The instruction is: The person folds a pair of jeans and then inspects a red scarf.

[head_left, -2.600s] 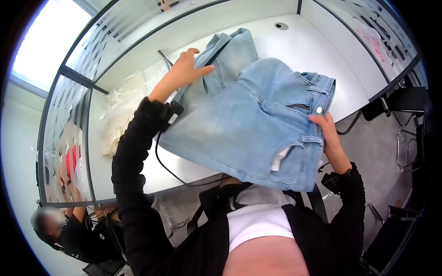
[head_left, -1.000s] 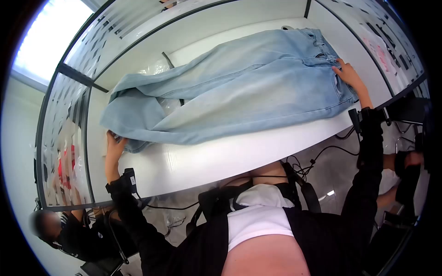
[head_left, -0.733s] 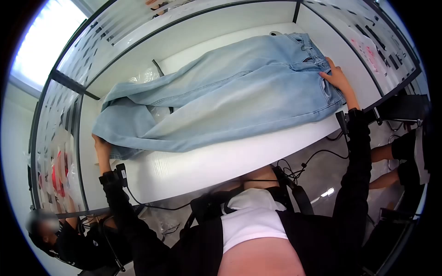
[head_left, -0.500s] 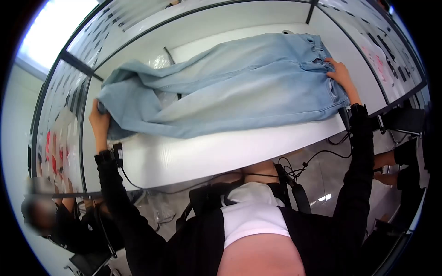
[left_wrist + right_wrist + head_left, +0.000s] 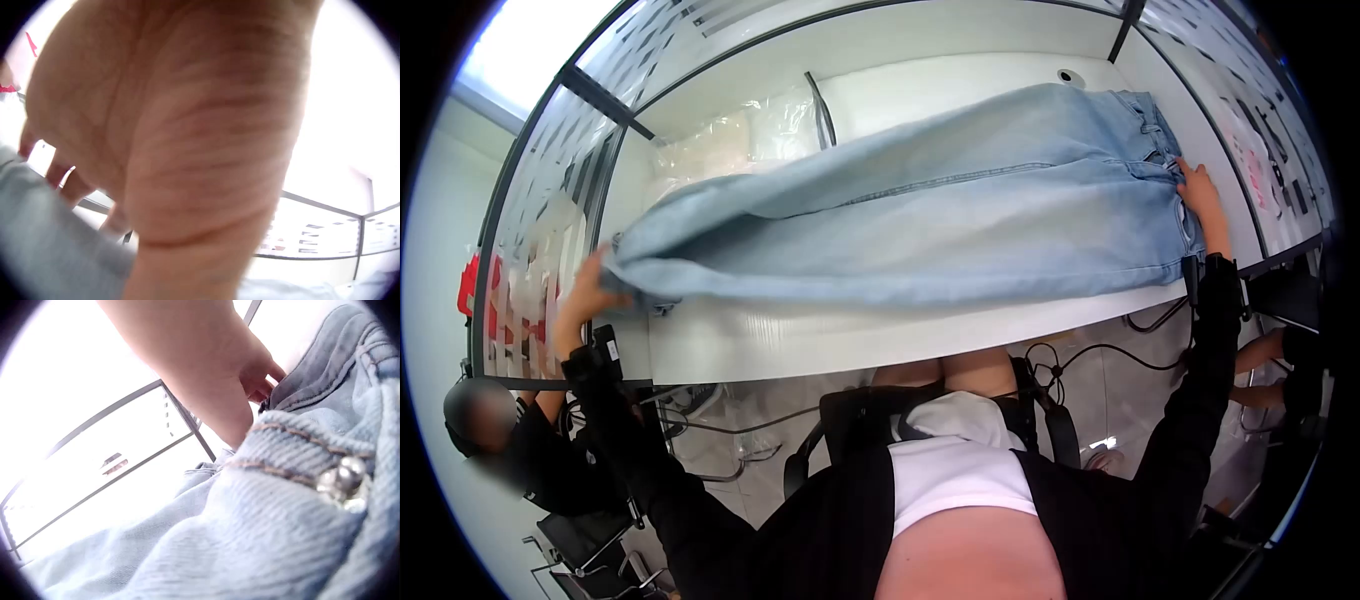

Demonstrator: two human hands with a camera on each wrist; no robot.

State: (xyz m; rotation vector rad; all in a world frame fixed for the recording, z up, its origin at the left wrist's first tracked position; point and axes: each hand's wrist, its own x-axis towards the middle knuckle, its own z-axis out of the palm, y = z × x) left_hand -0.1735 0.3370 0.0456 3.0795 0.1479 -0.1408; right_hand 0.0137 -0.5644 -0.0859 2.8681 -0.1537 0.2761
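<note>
Light-blue jeans lie lengthwise across the white table, waistband to the right and leg ends to the left. At the leg ends is my left hand, blurred, with thumb and fingers spread by the hem. The left wrist view shows its palm large, the spread fingers reaching down to blurred grey-blue denim. My right hand holds the waistband at the far right. In the right wrist view its fingers curl at the waistband's edge, close to stitched denim with shiny metal studs.
Clear plastic bags with pale contents lie behind the legs, beside a dark strip. Low partitions border the white table. Cables hang below its front edge. A seated person is at lower left; another person's limbs show at right.
The jeans went from bunched up to stretched lengthwise. Most recently the leg ends were drawn left and straightened, and the left hand's fingers spread at the hem. The right hand stays at the waistband.
</note>
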